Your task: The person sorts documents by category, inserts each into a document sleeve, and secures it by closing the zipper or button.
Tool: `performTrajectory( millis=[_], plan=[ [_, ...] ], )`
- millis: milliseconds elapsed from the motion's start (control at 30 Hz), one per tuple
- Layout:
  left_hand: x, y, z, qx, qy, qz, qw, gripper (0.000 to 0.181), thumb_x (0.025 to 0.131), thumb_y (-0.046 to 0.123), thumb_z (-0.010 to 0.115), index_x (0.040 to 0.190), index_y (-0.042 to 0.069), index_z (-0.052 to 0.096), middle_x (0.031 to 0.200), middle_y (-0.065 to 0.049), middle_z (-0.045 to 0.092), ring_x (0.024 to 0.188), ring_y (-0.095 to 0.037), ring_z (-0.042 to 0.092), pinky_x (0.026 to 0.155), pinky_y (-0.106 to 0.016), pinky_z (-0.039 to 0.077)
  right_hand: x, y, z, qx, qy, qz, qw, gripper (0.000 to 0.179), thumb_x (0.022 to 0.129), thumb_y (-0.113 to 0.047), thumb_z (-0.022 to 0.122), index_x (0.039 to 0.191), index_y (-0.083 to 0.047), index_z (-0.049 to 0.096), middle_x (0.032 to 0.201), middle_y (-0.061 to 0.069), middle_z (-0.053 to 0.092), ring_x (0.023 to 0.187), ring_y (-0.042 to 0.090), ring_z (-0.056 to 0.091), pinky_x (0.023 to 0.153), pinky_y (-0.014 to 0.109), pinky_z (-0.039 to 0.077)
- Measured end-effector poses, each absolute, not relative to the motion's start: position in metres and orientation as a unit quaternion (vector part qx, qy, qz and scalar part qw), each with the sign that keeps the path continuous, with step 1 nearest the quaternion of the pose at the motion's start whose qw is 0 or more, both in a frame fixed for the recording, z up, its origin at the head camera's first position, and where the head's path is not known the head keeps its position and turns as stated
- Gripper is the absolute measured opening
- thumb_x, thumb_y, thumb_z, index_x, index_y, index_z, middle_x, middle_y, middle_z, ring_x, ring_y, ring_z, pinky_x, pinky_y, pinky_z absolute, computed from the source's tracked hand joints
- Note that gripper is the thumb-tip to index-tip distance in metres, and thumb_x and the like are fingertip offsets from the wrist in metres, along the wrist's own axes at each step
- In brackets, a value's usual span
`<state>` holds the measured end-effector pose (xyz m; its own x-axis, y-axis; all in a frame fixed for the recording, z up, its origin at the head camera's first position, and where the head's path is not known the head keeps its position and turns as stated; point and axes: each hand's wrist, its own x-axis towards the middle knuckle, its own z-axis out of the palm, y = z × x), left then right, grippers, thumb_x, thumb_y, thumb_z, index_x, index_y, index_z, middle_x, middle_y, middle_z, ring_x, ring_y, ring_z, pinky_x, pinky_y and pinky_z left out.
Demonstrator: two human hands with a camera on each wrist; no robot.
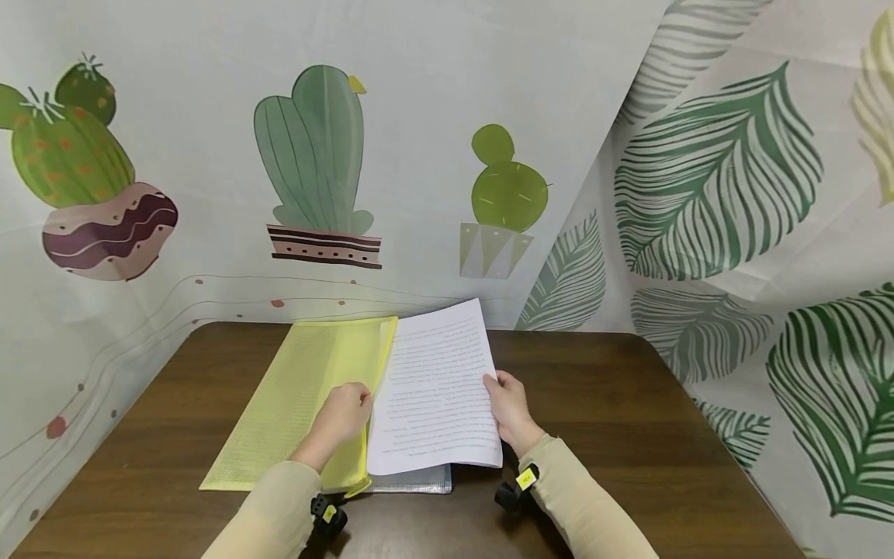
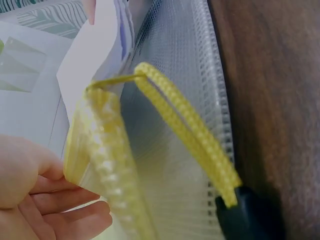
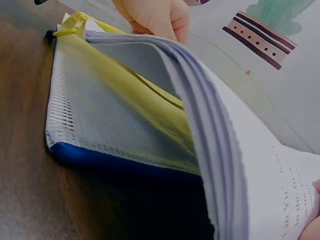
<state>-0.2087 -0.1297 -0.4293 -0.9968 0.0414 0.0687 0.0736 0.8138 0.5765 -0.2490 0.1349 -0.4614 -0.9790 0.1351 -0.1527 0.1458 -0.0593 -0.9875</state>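
A yellow mesh zipper pouch (image 1: 279,411) lies on the table. My left hand (image 1: 342,415) pinches its right edge between thumb and fingers. In the left wrist view the yellow zipper edge (image 2: 112,140) passes by that hand, and a yellow pull cord (image 2: 190,135) with a black end hangs from it. A stack of printed paper sheets (image 1: 440,388) stands tilted beside this edge, its lower end bent. My right hand (image 1: 511,407) grips the stack's right side. In the right wrist view several sheet layers (image 3: 220,150) curve together; most of the right hand is out of that view.
Under the papers is a clear mesh sheet or pouch (image 1: 412,481) with a blue edge (image 3: 115,162); how it joins the yellow pouch cannot be told. The brown wooden table (image 1: 628,450) ends at a wall hanging (image 1: 419,155) printed with cacti and leaves.
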Motion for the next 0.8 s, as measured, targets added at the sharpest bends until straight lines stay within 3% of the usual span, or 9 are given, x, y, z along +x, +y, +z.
performTrajectory(
  millis=[233, 500, 800],
  plan=[
    [-0.208, -0.130, -0.429, -0.038, -0.959, -0.279, 0.020, 0.026, 0.090, 0.008, 0.050, 0.065, 0.009, 0.057, 0.057, 0.000, 0.048, 0.049, -0.012, 0.041, 0.044, -0.023, 0.032, -0.251, 0.136, -0.453, 0.114, 0.676, -0.727, 0.012, 0.031, 0.097, -0.016, 0.048, 0.118, 0.006, 0.055, 0.087, 0.011, 0.063, 0.068, 0.014, 0.060, 0.059, 0.028, 0.050],
    [-0.208, -0.133, -0.425, -0.043, -0.955, -0.292, 0.016, 0.029, 0.091, 0.007, 0.046, 0.063, 0.009, 0.050, 0.056, -0.001, 0.042, 0.049, -0.012, 0.038, 0.045, -0.024, 0.031, -0.254, 0.135, -0.458, 0.112, 0.698, -0.708, 0.002, 0.028, 0.096, -0.016, 0.049, 0.114, 0.005, 0.057, 0.079, 0.006, 0.061, 0.063, 0.013, 0.059, 0.056, 0.027, 0.049],
    [-0.210, -0.133, -0.420, -0.042, -0.961, -0.273, 0.003, 0.028, 0.090, 0.006, 0.045, 0.062, 0.010, 0.046, 0.055, 0.001, 0.038, 0.049, -0.012, 0.038, 0.045, -0.024, 0.031, -0.251, 0.126, -0.456, 0.105, 0.695, -0.711, -0.001, 0.029, 0.096, -0.016, 0.049, 0.114, 0.005, 0.058, 0.085, 0.010, 0.064, 0.067, 0.014, 0.060, 0.058, 0.027, 0.049]
  ],
)
